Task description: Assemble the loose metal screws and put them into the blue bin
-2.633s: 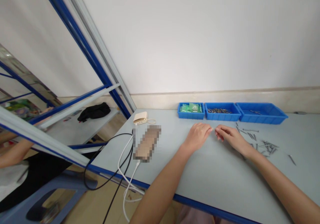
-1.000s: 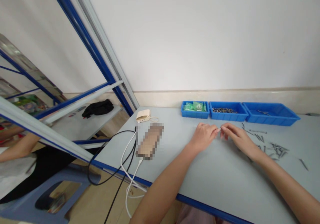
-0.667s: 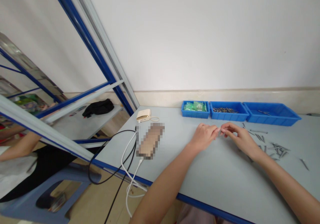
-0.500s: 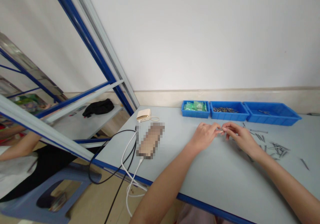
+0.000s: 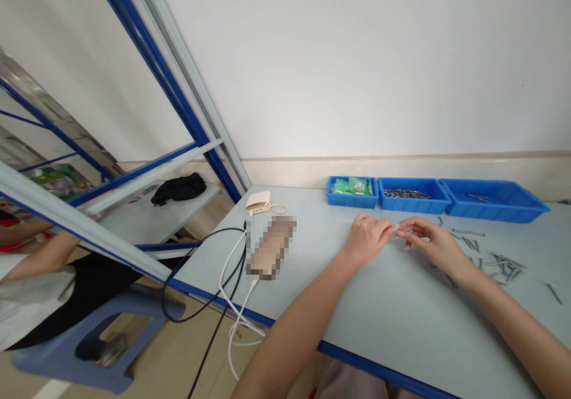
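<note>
Pale blue-edged table [image 5: 401,321] against white wall [image 5: 357,60] (nails [image 5: 499,263] scattered right)

Single view, head-worn camera: looks forward and down across the worktop [image 5: 401,321] toward the back wall [image 5: 357,60], both forearms entering from the lower edge. Near range to the hands; blue trays [image 5: 495,200] sit farther back. No second view shares the scene.

The tiny piece [image 5: 397,230] pinched between both hands is unidentifiable.
</note>
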The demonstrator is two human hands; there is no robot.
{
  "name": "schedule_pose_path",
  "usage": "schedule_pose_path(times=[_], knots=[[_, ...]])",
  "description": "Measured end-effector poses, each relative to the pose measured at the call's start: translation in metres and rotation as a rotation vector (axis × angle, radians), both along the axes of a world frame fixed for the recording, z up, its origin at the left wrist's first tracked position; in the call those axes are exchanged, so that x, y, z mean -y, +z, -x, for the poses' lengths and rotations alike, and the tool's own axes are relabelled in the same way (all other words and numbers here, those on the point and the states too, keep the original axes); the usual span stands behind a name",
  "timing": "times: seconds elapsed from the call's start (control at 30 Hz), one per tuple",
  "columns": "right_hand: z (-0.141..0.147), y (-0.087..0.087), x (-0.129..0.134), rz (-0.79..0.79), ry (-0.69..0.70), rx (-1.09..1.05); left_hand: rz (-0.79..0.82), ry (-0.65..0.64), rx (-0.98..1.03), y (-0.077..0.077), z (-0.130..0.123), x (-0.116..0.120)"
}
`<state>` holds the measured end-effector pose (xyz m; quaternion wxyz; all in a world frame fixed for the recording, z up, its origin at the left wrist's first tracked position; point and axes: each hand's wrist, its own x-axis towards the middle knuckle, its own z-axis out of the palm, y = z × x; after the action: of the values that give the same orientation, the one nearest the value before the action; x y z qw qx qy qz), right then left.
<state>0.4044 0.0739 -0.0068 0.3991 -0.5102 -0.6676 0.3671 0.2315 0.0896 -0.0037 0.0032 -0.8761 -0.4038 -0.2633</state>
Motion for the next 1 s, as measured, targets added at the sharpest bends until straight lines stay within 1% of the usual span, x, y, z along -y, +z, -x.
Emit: schedule_pose_path(times=[0.13, 0.23, 0.37, 0.43, 0.5, 0.57, 0.67, 0.8, 0.9, 1.0], knots=[[-0.001, -0.002, 0.000, 0.010, -0.033, -0.017, 0.040, -0.022, 0.028, -0.003, -0.001, -0.002], [-0.002, 0.000, 0.000, 0.040, -0.015, -0.020, 0.049, -0.047, 0.004, -0.004, 0.000, -0.004], [0.001, 0.010, 0.002, 0.070, 0.022, 0.000, 0.030, -0.080, -0.073, -0.003, 0.000, -0.004], [0.004, 0.016, 0.004, 0.090, 0.049, -0.007, 0.031, -0.068, -0.064, -0.002, 0.000, -0.004], [0.006, 0.018, 0.005, 0.119, 0.079, -0.031, 0.031, -0.050, -0.036, -0.001, -0.001, -0.004], [0.007, 0.016, 0.006, 0.131, 0.082, -0.051, 0.029, -0.034, -0.012, -0.001, -0.002, -0.005], [0.004, 0.008, 0.005, 0.090, 0.017, 0.001, 0.037, -0.027, 0.001, -0.002, -0.002, -0.006], [-0.001, 0.001, 0.004, 0.036, -0.047, 0.058, 0.083, -0.065, 0.034, -0.003, -0.002, -0.005], [-0.003, 0.002, 0.003, 0.061, -0.069, 0.042, 0.099, -0.085, 0.055, -0.003, -0.003, -0.004], [-0.002, 0.006, 0.003, 0.075, -0.024, 0.047, 0.093, -0.088, 0.016, -0.003, -0.002, -0.004]])
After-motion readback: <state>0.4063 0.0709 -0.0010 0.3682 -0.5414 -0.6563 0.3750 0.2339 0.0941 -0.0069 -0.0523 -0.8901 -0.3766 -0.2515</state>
